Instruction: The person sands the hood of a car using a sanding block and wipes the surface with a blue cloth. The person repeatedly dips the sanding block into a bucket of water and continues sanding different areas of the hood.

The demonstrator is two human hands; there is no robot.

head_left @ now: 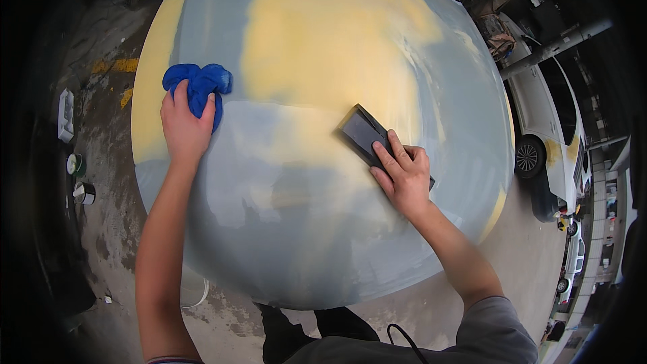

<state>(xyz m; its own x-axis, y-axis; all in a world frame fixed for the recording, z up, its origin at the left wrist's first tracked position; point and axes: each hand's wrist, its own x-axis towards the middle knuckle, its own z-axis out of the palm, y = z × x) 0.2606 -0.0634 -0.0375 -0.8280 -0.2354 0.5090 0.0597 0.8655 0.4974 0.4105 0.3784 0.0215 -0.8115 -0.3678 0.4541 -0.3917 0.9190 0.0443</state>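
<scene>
A broad curved car panel (222, 229), grey with large patches of yellow filler (323, 40), spreads out under both hands. On its left part my left hand (185, 128) grips a crumpled blue cloth (202, 87), which rests against the surface. Right of the middle, my right hand (404, 175) is closed over a long dark sanding block (364, 133). The block lies slanted on the panel, its far end over the lower edge of the yellow area. My palm and fingers cover its near part.
A white car (542, 94) with yellow patches stands at the right, near a slanting post (559, 48). On the floor at the left are a white tray (65, 115) and a small can (84, 193). A black cable (408, 340) loops by my body.
</scene>
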